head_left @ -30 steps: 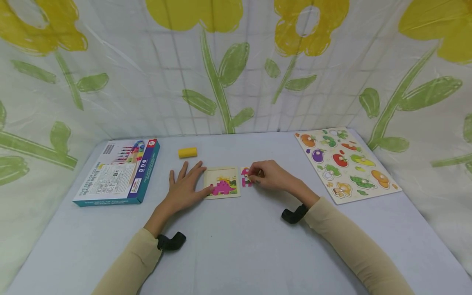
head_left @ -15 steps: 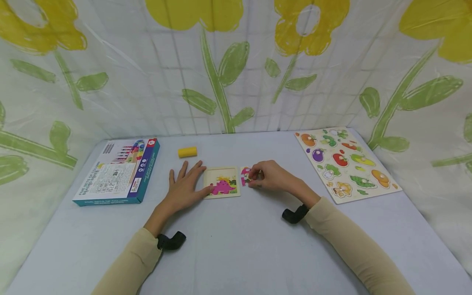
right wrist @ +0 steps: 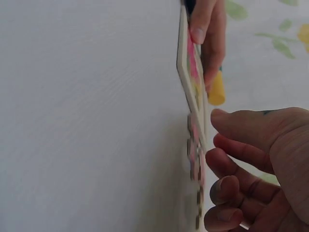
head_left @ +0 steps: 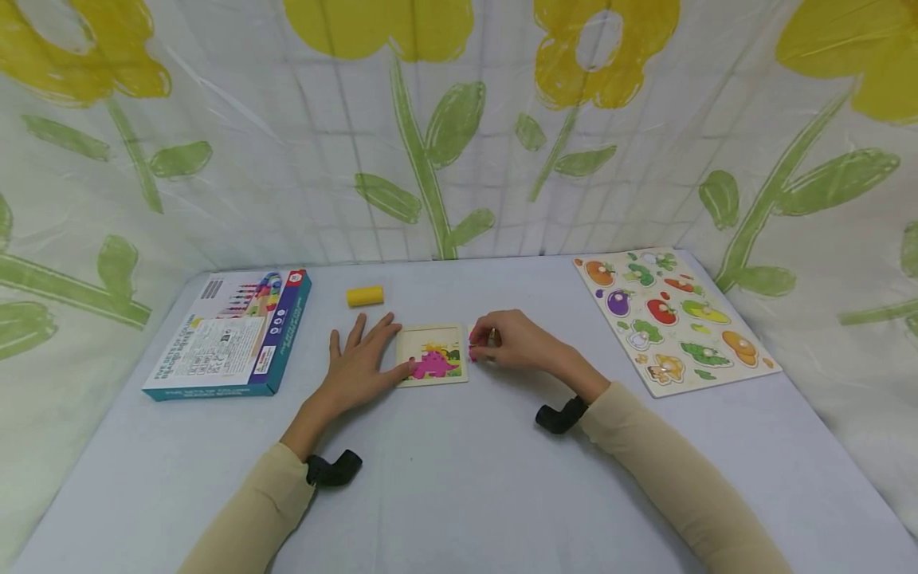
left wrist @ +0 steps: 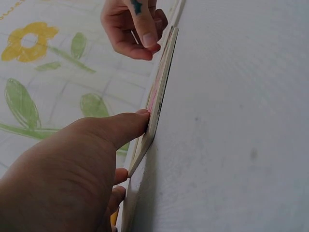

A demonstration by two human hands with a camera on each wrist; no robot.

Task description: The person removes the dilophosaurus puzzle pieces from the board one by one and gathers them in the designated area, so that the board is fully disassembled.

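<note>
My left hand (head_left: 358, 371) lies spread at the left side of a small wooden puzzle tray (head_left: 412, 339), its thumb resting over the near-left part. Pink dinosaur puzzle pieces (head_left: 434, 365) fill the lower part of the tray; bare wood shows above them. Right of the tray are loose pink jigsaw pieces (head_left: 472, 351), seen edge-on in the right wrist view as a row of pieces (right wrist: 192, 159). Over them my right hand (head_left: 519, 341) hovers with loosely bent fingers, covering most of them from above. Its thumb and index finger stand apart with nothing between them in the right wrist view.
A yellow cylinder (head_left: 365, 296) lies behind the left hand. Farther left is a boxed set (head_left: 222, 335) with a blue-green edge. A vegetable picture board (head_left: 674, 323) lies at the right. Behind the table hangs a flower-printed curtain (head_left: 287, 159).
My right hand has shifted slightly left over the loose jigsaw pieces, which it now hides more. The left hand and the tray have not moved.
</note>
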